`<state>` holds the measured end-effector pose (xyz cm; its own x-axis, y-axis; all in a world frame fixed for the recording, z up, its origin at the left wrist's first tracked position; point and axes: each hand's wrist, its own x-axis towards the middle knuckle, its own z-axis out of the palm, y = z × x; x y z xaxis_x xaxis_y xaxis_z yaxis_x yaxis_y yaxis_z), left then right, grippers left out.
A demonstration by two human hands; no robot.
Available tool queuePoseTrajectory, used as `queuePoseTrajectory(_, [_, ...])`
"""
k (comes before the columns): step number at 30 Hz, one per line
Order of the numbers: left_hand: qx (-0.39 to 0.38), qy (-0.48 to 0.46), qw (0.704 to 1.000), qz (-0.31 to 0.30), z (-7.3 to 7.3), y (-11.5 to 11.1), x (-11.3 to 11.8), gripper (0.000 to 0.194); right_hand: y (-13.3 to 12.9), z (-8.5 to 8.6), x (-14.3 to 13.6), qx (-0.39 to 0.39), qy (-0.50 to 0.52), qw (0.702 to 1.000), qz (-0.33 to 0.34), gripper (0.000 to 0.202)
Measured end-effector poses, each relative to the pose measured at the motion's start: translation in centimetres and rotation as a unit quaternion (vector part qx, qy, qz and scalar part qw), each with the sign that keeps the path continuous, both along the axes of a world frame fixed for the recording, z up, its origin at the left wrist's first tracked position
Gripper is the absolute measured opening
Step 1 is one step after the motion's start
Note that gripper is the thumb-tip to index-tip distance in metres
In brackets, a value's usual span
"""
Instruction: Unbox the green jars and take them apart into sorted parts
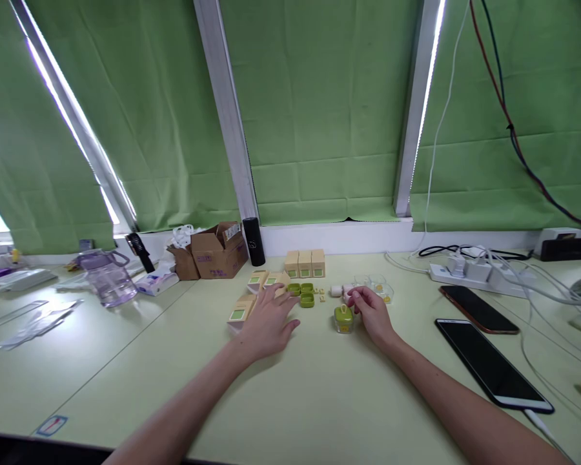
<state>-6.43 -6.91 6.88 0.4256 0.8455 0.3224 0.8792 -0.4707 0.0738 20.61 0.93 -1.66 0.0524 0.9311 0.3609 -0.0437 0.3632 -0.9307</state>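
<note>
My left hand [270, 323] has its fingers spread over small cream boxes with green labels [239, 314] and partly hides them. My right hand [369, 313] is closed in a pinch beside a small clear jar with a green lid [343, 318]; whether anything is between its fingertips is too small to tell. Between the hands lie several square green lids [306, 299] and tiny yellow pieces [322, 299]. Behind my right hand are small white-and-pink cylinders [336, 290] and clear round containers [377, 281]. Three upright cream boxes [305, 263] stand farther back.
Two phones [494, 361] [478, 309], a power strip [479, 274] and tangled cables lie right. A cardboard box [219, 252], black cylinder [254, 241], tissue pack [157, 281] and purple bottle [107, 279] stand back left. Green blinds hang behind.
</note>
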Motion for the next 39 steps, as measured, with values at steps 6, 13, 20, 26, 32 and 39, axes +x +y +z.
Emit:
queuePoseTrajectory(6, [-0.073, -0.074, 0.994, -0.043, -0.9, 1.5, 5.5, 0.057, 0.1, 0.0, 0.1, -0.015, 0.011, 1.000, 0.002, 0.044])
queuePoseTrajectory(13, [-0.156, -0.154, 0.975, -0.034, -3.1, 2.2, 8.7, 0.058, 0.1, -0.1, 0.1, -0.067, 0.043, 0.996, 0.026, 0.033])
queuePoseTrajectory(20, [-0.145, -0.301, 0.943, -0.015, -5.7, 2.9, 7.8, 0.047, -0.2, 0.3, 0.0, -0.067, 0.037, 0.996, 0.042, 0.036])
queuePoseTrajectory(26, [-0.148, -0.402, 0.904, -0.001, -5.8, 3.6, 6.8, 0.048, -0.9, 0.9, -0.2, -0.038, 0.054, 0.992, 0.110, 0.047])
queuePoseTrajectory(32, [-0.099, -0.435, 0.895, 0.026, -5.2, 3.7, 7.1, 0.049, -1.7, 0.9, -1.2, -0.058, 0.082, 0.973, 0.207, 0.052])
queuePoseTrajectory(39, [-0.064, -0.457, 0.887, -0.004, -5.8, 4.0, 6.9, 0.038, -1.6, 1.1, -1.0, -0.112, 0.169, 0.938, 0.280, 0.040])
